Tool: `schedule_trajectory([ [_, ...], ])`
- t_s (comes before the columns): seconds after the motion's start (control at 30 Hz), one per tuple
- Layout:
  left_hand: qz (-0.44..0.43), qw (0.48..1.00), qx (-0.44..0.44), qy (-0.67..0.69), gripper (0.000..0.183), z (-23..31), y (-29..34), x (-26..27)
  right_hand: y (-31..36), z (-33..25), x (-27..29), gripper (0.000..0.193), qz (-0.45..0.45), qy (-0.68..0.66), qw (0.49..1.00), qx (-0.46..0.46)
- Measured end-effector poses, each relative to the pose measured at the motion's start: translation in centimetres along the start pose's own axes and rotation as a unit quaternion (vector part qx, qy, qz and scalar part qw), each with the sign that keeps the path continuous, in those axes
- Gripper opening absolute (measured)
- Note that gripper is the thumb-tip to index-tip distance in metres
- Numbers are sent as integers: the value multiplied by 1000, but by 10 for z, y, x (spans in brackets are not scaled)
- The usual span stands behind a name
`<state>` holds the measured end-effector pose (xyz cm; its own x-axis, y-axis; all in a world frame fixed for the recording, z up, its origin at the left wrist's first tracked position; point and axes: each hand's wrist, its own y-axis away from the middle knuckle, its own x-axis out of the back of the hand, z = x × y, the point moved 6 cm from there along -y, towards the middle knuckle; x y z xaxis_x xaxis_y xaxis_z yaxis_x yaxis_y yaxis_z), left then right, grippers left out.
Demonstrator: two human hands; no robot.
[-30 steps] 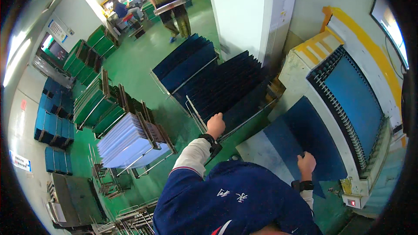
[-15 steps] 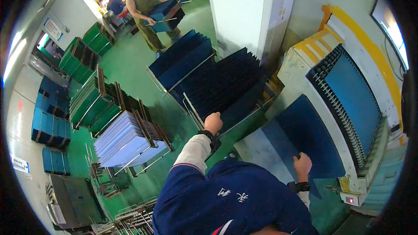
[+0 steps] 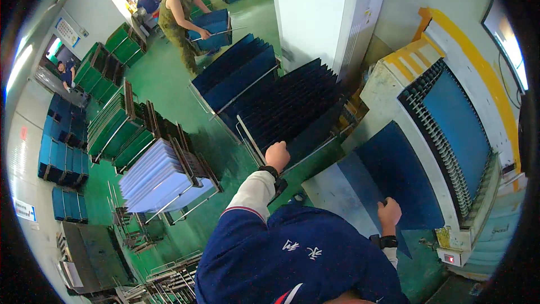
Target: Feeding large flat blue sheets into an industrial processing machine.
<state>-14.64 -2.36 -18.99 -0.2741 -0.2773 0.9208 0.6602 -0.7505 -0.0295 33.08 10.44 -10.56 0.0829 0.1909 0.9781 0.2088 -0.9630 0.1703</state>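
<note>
My right hand (image 3: 388, 214) is closed on the near edge of a dark blue panel (image 3: 408, 177), a thin sheet lying aslant over a pale board (image 3: 343, 191) in front of the machine. My left hand (image 3: 277, 156) is closed at the near corner of a metal rack holding several upright dark panels (image 3: 292, 107). Whatever its fingers grip is hidden. Beyond that stands a second group of upright blue panels (image 3: 233, 70).
On the right, a machine (image 3: 388, 84) has a blue sheet (image 3: 458, 126) between toothed rollers. Racks of white panels (image 3: 160, 177) and green panels (image 3: 115, 126) stand to the left. At the back, a person (image 3: 180, 17) handles a bundle of blue panels (image 3: 215, 27). A white pillar (image 3: 312, 17) rises behind the racks.
The person at the back has bent forward and lowered the blue bundle beside the rack. Another person has come into view at the far-left doorway. My hands have hardly moved.
</note>
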Motion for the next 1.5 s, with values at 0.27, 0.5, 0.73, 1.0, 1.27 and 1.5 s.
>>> schedule_trajectory([
  [0.27, -1, 1000, -5, -2, 13, 1, 0, 1, 3, 2, -11, 27, 17, -9, 1000, 3],
  [0.5, -4, 1000, 0, -6, 13, 0, 0, -2, 9, -3, -8, 29, 12, -16, 1000, 1],
  [0.73, -5, 1000, -3, -12, 13, 3, 1, 2, 9, 2, -13, 29, 32, -22, 999, 10],
  [1.0, -1, 1000, -7, -13, 12, 2, 2, 2, 11, -3, -8, 29, 32, -12, 999, 13],
  [1.27, 1, 1000, -11, -10, 12, 2, 1, 3, 12, -4, -6, 29, 31, -15, 999, 18],
  [1.5, -15, 1000, -1, -10, 13, 3, 1, 5, 8, -1, -8, 31, 27, 1, 999, 20],
])
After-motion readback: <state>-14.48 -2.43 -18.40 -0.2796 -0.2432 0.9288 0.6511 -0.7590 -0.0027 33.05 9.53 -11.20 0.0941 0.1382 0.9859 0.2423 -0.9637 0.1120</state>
